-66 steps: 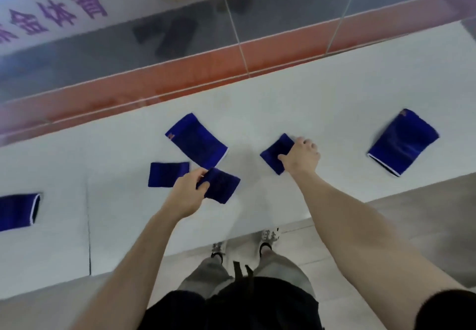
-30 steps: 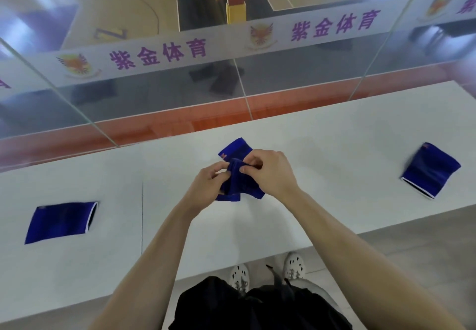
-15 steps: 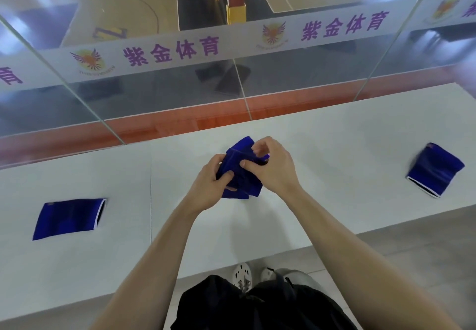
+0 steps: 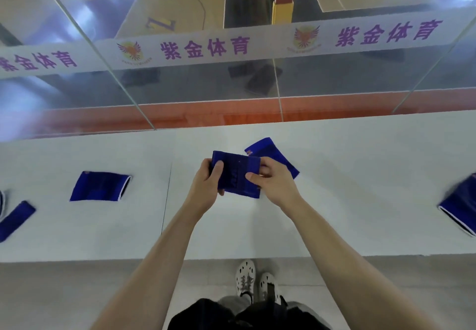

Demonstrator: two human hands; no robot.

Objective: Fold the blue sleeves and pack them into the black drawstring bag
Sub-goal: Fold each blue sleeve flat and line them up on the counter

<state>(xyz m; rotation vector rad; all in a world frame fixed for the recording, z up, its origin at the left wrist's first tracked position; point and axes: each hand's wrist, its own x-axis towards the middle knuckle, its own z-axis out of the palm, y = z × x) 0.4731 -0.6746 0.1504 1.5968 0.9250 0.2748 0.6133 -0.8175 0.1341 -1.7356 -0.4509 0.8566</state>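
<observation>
- A left hand (image 4: 206,185) and a right hand (image 4: 273,185) grip a folded blue bundle (image 4: 237,175) between them, just above the desk (image 4: 334,213), with fingers curled round its opposite edges.
- The bundle faces up; it looks near-square, its creases running away from the person.
- Packing looks not yet begun: one sleeve (image 4: 273,152) lies just beyond the right fingers, another sleeve (image 4: 100,186) well left of them; no black drawstring bag is identifiable.

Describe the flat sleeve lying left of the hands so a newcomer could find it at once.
On the white table, look left of the left hand, past the seam. A blue sleeve lies flat there, alone. Its white-edged opening faces right, and it is wider than the narrow blue strip at the far left edge.
</observation>
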